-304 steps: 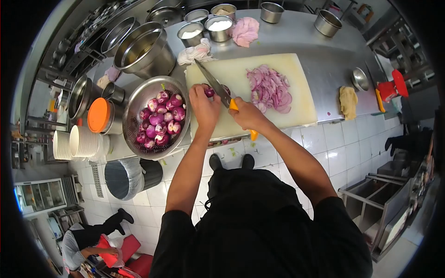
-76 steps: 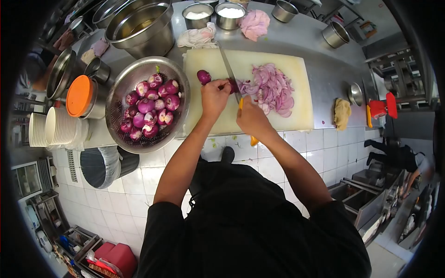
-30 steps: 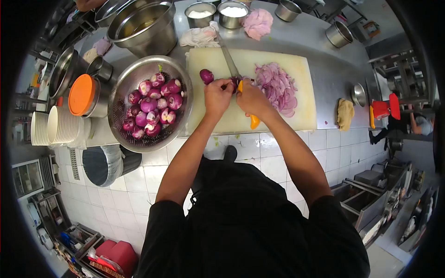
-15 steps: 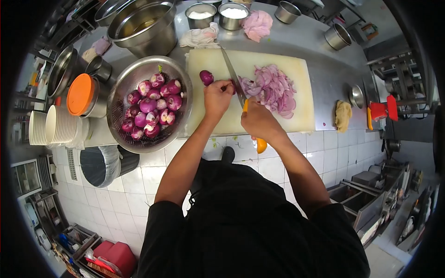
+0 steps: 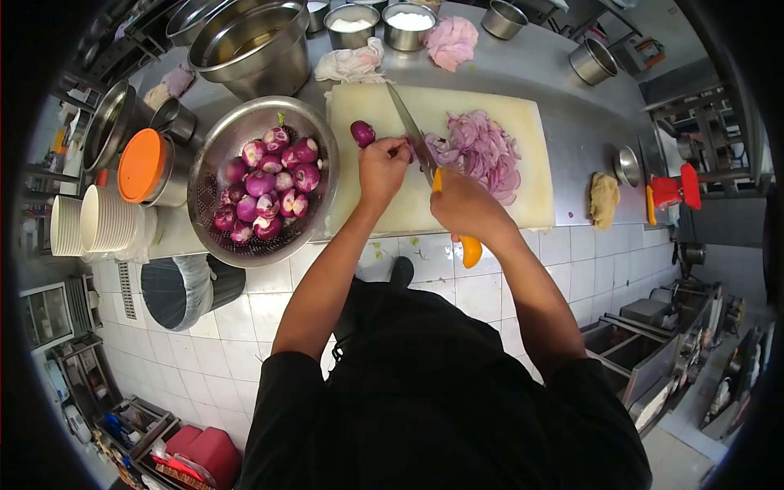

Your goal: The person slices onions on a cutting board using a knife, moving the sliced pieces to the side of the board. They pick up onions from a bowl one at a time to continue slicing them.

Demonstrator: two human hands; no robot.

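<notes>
My right hand (image 5: 469, 208) is wrapped round the yellow handle of a large kitchen knife (image 5: 415, 129), whose blade slants away across the cutting board (image 5: 465, 98). Just left of the blade, the curled fingers of my left hand (image 5: 382, 170) press on a red onion piece (image 5: 408, 149), mostly hidden by the fingers. Another peeled red onion (image 5: 363, 133) lies on the board above my left knuckles. To the right of the blade spreads a heap of sliced onion (image 5: 483, 155).
A steel colander (image 5: 314, 216) of peeled red onions stands at the board's left. Beyond are a large steel pot (image 5: 282, 69), a white cloth (image 5: 351, 60) and a pink cloth (image 5: 452, 43). On the right lie a yellow cloth (image 5: 604, 201) and a small steel bowl (image 5: 628, 167).
My right hand and the knife handle have shifted slightly to the right. My left hand stays almost in place at the onion piece.
</notes>
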